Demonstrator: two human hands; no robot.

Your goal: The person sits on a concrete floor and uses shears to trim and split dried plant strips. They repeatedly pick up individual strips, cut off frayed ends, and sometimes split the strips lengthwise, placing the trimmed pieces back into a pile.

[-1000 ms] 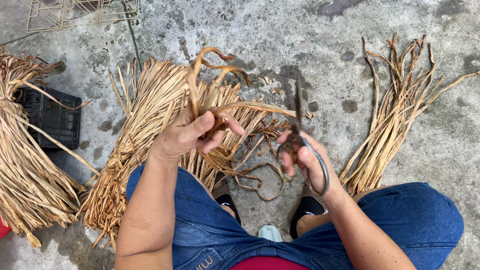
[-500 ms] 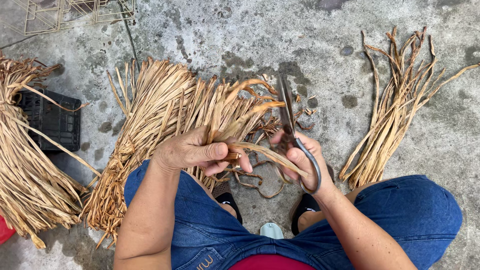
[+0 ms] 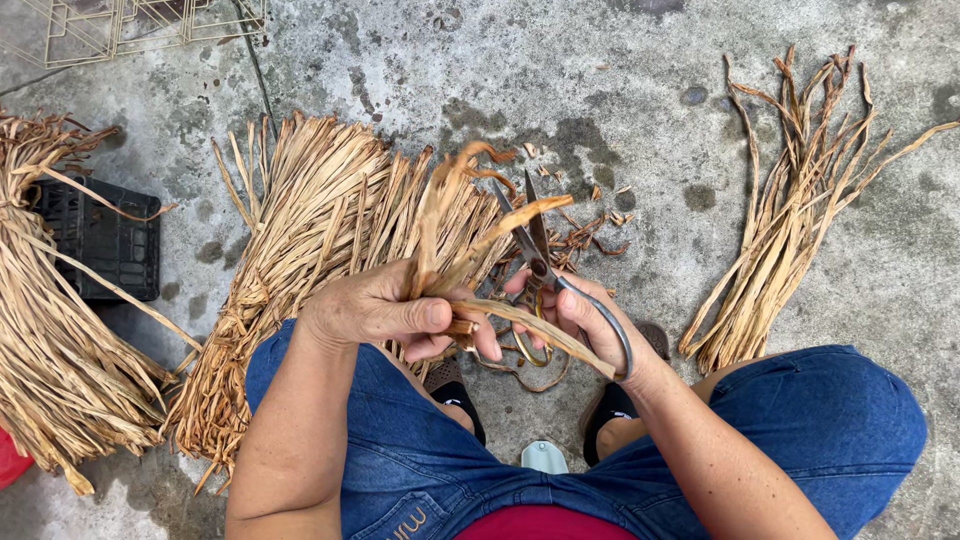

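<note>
Bare concrete floor (image 3: 640, 90), dried leaf piles all around. Left hand (image 3: 385, 312) clenched a curled dried leaf (image 3: 455, 225), presenting it upright to the scissors (image 3: 535, 250) grasped in the right hand (image 3: 580, 325).

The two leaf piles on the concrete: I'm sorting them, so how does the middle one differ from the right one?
The middle pile is thick, pale straw and fanned wide; the right pile is thinner, browner and looser, with curled tips. The middle pile reaches the left knee; the right pile lies beside the right knee. Both are dried strips.
</note>
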